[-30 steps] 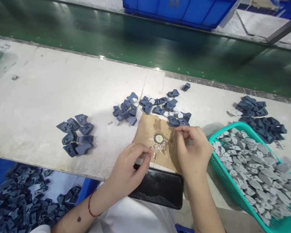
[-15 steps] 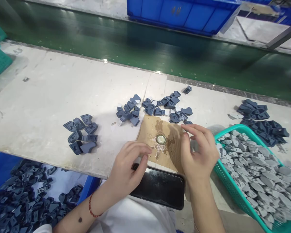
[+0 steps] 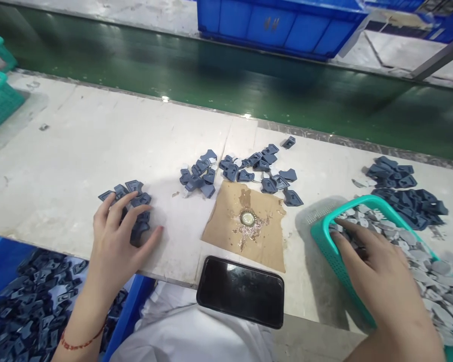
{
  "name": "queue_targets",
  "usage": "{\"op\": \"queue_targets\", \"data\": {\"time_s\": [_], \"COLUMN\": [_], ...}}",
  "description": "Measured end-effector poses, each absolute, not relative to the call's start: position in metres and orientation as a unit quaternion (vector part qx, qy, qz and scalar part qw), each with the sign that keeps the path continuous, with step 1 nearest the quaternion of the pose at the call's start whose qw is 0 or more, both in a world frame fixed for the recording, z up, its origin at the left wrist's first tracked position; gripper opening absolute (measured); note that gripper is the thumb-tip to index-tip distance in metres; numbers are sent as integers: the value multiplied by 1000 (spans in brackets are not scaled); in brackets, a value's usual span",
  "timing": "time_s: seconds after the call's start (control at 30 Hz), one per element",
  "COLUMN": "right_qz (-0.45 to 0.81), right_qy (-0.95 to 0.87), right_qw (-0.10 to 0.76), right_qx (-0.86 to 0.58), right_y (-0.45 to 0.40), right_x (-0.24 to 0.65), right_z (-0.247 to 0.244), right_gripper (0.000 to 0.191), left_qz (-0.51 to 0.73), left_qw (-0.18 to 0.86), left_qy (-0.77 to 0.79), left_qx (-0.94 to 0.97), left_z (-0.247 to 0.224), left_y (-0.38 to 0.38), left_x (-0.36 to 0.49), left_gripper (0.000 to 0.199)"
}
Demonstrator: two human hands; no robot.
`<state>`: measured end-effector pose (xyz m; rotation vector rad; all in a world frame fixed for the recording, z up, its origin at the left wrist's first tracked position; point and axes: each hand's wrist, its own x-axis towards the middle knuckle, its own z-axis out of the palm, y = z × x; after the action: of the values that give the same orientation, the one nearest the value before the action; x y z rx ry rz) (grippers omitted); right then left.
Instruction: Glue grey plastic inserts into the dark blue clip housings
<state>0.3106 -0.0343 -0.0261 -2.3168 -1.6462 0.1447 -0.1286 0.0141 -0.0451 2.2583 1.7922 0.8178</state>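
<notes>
My left hand (image 3: 123,234) is spread over a small group of dark blue-grey plastic parts (image 3: 134,187) on the left of the table, fingertips among them. My right hand (image 3: 377,271) reaches over the near-left rim of a green basket (image 3: 320,236) filled with light grey pieces (image 3: 419,246). Its thumb and index finger are slightly apart there; the other fingertips are hidden. Between the hands lies a brown paper sheet (image 3: 222,221), wet in places, with a small round cap-like dish (image 3: 248,217) of pale, shiny stuff on it.
A black phone (image 3: 241,291) lies at the table's front edge. More blue-grey parts (image 3: 198,178) lie behind the paper, and others (image 3: 411,206) behind the basket. A blue bin (image 3: 143,291) of parts stands lower left. Beyond the table runs a green belt (image 3: 136,65).
My hands have parted from around the paper. The left has moved left onto the group of blue-grey parts; the right has gone right into the basket of grey pieces.
</notes>
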Motion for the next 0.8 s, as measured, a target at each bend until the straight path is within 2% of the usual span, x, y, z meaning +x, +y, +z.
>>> {"op": "queue_targets", "data": {"time_s": [0.13,0.27,0.37,0.53,0.67,0.8], "right_qz": [48,63,79,102,147,168], "right_qy": [-607,-616,-570,-491,-412,-366], "right_qw": [118,150,149,193,219,285], "right_qx": [-785,-771,-804,-844,-872,-870], "right_y": [-30,-24,-23,-22,-19,-20], "right_x": [318,321,320,304,287,280], "right_z": [-32,-29,-29,-20,-6,-1], "right_gripper": [41,33,36,48,51,51], "left_qz": [287,277,280,303,327,353], "left_qw": [47,55,53,68,69,80], "left_qy": [584,585,590,589,597,603], "left_qx": [758,760,756,746,729,711], "left_z": [-47,-47,-47,-46,-43,-42], "left_y": [18,18,17,15,12,10], "left_x": [-127,-130,-131,-128,-127,-125], "left_gripper": [21,24,24,17,13,10]}}
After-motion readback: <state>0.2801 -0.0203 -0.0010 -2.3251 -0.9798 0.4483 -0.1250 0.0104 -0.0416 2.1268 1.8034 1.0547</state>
